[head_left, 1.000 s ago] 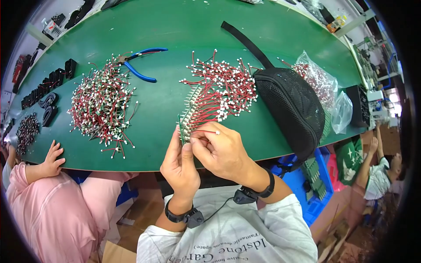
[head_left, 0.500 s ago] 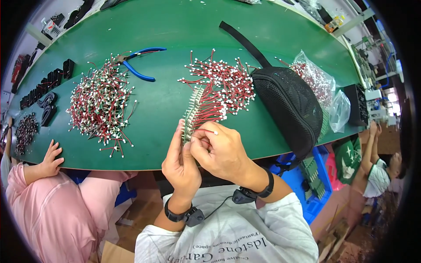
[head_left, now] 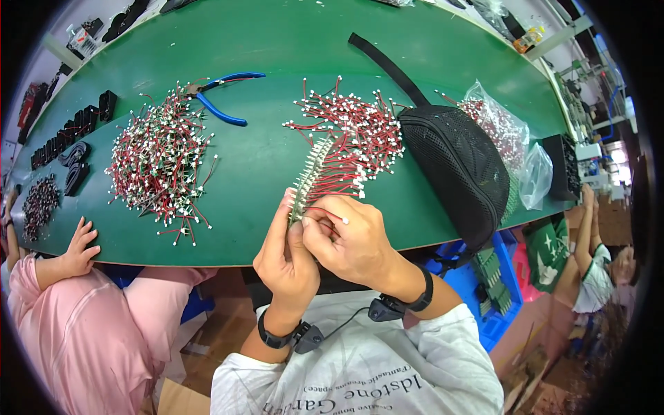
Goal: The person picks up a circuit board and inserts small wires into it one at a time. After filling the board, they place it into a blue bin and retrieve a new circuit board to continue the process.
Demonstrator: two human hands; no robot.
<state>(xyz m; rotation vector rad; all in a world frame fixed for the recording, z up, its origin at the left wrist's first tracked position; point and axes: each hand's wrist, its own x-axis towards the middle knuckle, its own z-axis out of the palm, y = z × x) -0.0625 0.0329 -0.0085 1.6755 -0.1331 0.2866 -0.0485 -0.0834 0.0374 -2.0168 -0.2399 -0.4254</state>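
Note:
My left hand [head_left: 289, 266] is closed around the near end of a long narrow strip of small circuit boards [head_left: 310, 171], which slants away over the green table. Red wires with white plugs stick out in a row along its right side. Against that near end, my right hand [head_left: 356, 238] pinches a short red wire lead [head_left: 330, 211] whose white connector pokes out past the fingers. The fingertips hide where lead and strip meet. Just beyond lies a loose heap of red wire leads [head_left: 366, 124], touching or overlapped by the strip's far part.
Left stands a pile of wired small boards [head_left: 159, 155], with blue-handled cutters [head_left: 225, 116] at its top. A black mesh pouch [head_left: 453, 162] and a clear bag of leads [head_left: 494, 128] are right. Another person's hand [head_left: 79, 249] rests on the table's left edge. Black parts [head_left: 76, 131] line the far left.
The strip has shifted slightly right and tilts a little more. The connector on the pinched lead sits slightly lower and further right. Both hands keep their grip.

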